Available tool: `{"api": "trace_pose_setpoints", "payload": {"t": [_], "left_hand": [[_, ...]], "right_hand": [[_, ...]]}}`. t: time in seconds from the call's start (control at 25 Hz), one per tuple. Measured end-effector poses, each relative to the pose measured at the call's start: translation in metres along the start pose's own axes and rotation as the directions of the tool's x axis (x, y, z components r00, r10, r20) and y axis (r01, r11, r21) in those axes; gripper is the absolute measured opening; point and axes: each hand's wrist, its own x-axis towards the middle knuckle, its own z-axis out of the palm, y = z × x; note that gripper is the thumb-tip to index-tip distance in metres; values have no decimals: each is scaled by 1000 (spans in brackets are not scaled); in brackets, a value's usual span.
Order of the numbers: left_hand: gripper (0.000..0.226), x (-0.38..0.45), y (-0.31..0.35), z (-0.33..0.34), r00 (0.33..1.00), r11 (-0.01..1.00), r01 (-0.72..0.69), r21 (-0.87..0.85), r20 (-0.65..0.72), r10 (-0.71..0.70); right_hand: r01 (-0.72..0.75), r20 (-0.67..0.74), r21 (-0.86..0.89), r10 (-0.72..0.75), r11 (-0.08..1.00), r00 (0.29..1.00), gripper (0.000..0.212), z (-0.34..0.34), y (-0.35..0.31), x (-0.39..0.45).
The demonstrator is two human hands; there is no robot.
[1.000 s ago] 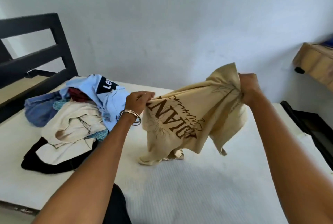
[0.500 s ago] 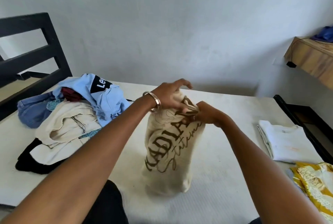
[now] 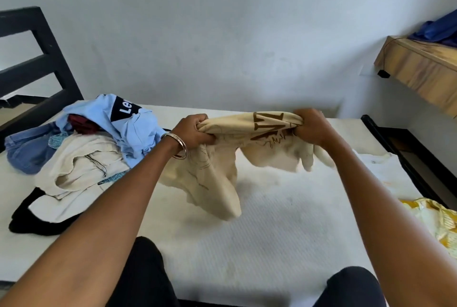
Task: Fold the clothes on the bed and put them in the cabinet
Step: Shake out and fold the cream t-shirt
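Observation:
A cream T-shirt [image 3: 212,173] with brown lettering hangs stretched between my two hands above the white mattress [image 3: 259,237]. My left hand [image 3: 194,131], with a metal bangle at the wrist, grips its left end in a fist. My right hand [image 3: 310,126] grips the bunched right end. The shirt's lower folds droop toward the bed without clearly touching it. A pile of unfolded clothes [image 3: 81,158] lies on the left of the bed, with a light blue shirt [image 3: 128,128] on top, beige and black pieces below and denim at the far left.
A folded white garment [image 3: 380,165] and a yellow patterned cloth [image 3: 435,220] lie on the bed's right side. A black bed frame [image 3: 42,64] stands at the left. A wooden shelf [image 3: 420,69] with blue fabric juts from the right wall. My knees are at the bottom edge.
My hands were close together on the upright bunched shirt half a second ago; they have moved apart and now stretch the shirt sideways, with its body swinging loose below.

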Motion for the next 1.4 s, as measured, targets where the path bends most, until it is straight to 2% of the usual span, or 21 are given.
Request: {"api": "trace_pose_setpoints", "payload": {"t": [0.08, 0.2, 0.28, 0.32, 0.4, 0.48, 0.52, 0.56, 0.64, 0.72, 0.8, 0.88, 1.0, 1.08, 1.16, 1.2, 1.24, 1.28, 1.32, 1.36, 1.4], "left_hand": [[42, -6, -3, 1, 973, 995, 85, -53, 217, -72], [53, -9, 2, -16, 793, 964, 265, 0, 569, -218], [54, 1, 15, -29, 716, 951, 257, 174, 626, -309], [54, 13, 19, -34, 729, 932, 205, 300, 588, -350], [53, 44, 17, -35, 846, 805, 79, 588, 387, -366], [48, 67, -2, -18, 976, 548, 40, 835, 85, -199], [40, 70, -13, -4, 997, 432, 69, 899, -45, -65], [36, 68, -25, 12, 992, 391, 100, 915, -121, 30], [34, 53, -53, 56, 996, 422, 58, 905, -82, 38], [34, 21, -84, 106, 978, 490, -66, 869, 152, -139], [37, -21, -110, 154, 874, 612, -99, 785, 363, -324], [49, -60, -129, 197, 788, 690, -29, 723, 441, -429], [69, -99, -137, 237, 755, 620, 49, 783, 378, -536], [49, -107, -138, 250, 803, 545, 49, 837, 291, -520], [36, -98, -135, 250, 866, 525, 139, 839, 155, -476], [36, -88, -134, 245, 886, 559, 259, 788, 37, -463], [37, -74, -131, 238, 867, 624, 442, 645, -130, -481], [36, -60, -129, 228, 782, 675, 623, 395, -287, -554], [36, -46, -128, 218, 677, 692, 715, 98, -341, -652], [34, -35, -122, 205, 622, 693, 703, -161, -333, -708], [33, -24, -116, 193, 621, 692, 636, -341, -305, -722]], "right_hand": [[-74, 215, 135, 43, 988, 976, 20, -11, 5, -9], [-135, 444, 251, 11, 959, 896, 29, -42, 9, -20], [-128, 490, 210, 9, 969, 872, 33, -55, 8, -10], [-122, 480, 142, 39, 982, 876, 36, -54, 10, 1], [-93, 374, -24, 95, 995, 923, 44, -35, 17, 26], [-116, 126, -205, 144, 972, 982, 54, 7, 31, 40], [-155, 1, -272, 162, 950, 987, 58, 31, 37, 40], [-180, -82, -315, 162, 932, 983, 62, 53, 42, 34], [-103, -7, -374, 108, 922, 994, 62, 100, 50, 14], [5, 304, -339, 104, 941, 947, 51, 151, 59, -21], [-64, 580, -279, 221, 958, 784, 50, 198, 73, -68], [-164, 672, -348, 368, 923, 642, 66, 231, 91, -117], [-175, 614, -465, 459, 868, 642, 84, 249, 114, -167], [-215, 500, -471, 460, 855, 734, 55, 249, 121, -178], [-444, 233, -336, 530, 831, 816, 22, 244, 128, -174], [-619, 85, -181, 639, 764, 764, 21, 236, 136, -166], [-731, 61, 5, 729, 683, 682, 22, 226, 143, -156], [-750, 85, 168, 749, 640, 658, 20, 218, 152, -149], [-724, 141, 254, 716, 642, 684, 13, 207, 158, -145], [-680, 225, 227, 642, 697, 733, 16, 200, 159, -142], [-621, 331, 142, 554, 771, 764, 41, 197, 156, -141]]}}
